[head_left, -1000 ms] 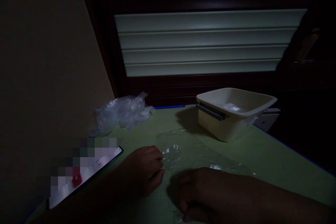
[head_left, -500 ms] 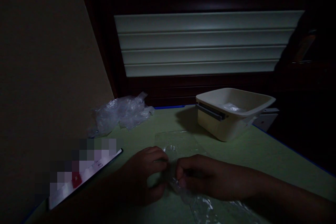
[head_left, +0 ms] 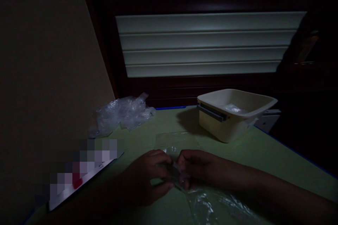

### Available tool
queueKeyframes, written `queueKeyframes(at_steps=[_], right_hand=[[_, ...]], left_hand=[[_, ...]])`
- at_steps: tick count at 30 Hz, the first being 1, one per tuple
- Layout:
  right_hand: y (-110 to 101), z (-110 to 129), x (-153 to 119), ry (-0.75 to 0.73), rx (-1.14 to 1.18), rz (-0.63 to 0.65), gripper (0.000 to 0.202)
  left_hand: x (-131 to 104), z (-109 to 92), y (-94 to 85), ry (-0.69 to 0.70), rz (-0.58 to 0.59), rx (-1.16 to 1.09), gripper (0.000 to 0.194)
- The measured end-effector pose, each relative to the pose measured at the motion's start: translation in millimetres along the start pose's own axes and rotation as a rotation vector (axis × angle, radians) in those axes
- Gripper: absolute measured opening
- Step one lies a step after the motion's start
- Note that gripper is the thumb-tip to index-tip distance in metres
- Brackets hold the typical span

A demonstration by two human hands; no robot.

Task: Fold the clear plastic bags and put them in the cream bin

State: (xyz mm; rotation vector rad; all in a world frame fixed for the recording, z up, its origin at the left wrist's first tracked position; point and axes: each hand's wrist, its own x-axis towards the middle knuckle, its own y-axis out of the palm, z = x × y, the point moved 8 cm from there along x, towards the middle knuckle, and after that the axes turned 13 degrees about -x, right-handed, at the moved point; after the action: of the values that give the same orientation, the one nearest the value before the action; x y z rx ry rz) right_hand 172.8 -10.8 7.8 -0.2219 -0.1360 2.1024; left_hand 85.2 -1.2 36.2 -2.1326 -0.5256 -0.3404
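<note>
Spreading over the tabletop [head_left: 264,161] on the near side of the right fingers, a clear plastic sheet [head_left: 206,205] catches thin glints of light in this dim corner. From where I stand, the right hand [head_left: 198,165] has its fingers clamped on a bunched bit of that sheet, knuckles turned toward the left hand. The left hand [head_left: 149,177] faces it closely, its thumb and fingers apart in a loose curve, the fingertips at the gathered plastic; whether they press on it I can't tell. Just past both sets of fingers, a smooth, flat stretch of see-through film lies on the pale green tabletop.

Well to the left of the left fingers is a flat white object [head_left: 84,185] with a red patch, part of it blurred into blocks. Beyond those fingers, off to the left, sits a crumpled heap of clear plastic [head_left: 124,112] near the wall [head_left: 52,59]. Farther than the right fingers and to their right stands a cream tub [head_left: 227,126], upright, with a grey handle on its side and some clear plastic inside. Behind everything, a pale slatted panel [head_left: 203,44] is set in dark wood.
</note>
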Motion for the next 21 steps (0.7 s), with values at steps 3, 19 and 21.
queueKeyframes(at_steps=[3,19,21], right_hand=[[-4,4,-1,-0.011,-0.052,-0.048,0.04],[-21,2,2,-0.13,-0.376,-0.248,0.024],[-22,2,3,-0.128,-0.431,-0.258,0.025]], left_hand=[[1,-1,-1.5,0.015,-0.028,-0.008,0.011],[2,4,-5.6,-0.023,-0.1,0.008,0.011],[2,5,-6.3,-0.016,-0.108,0.013,0.01]])
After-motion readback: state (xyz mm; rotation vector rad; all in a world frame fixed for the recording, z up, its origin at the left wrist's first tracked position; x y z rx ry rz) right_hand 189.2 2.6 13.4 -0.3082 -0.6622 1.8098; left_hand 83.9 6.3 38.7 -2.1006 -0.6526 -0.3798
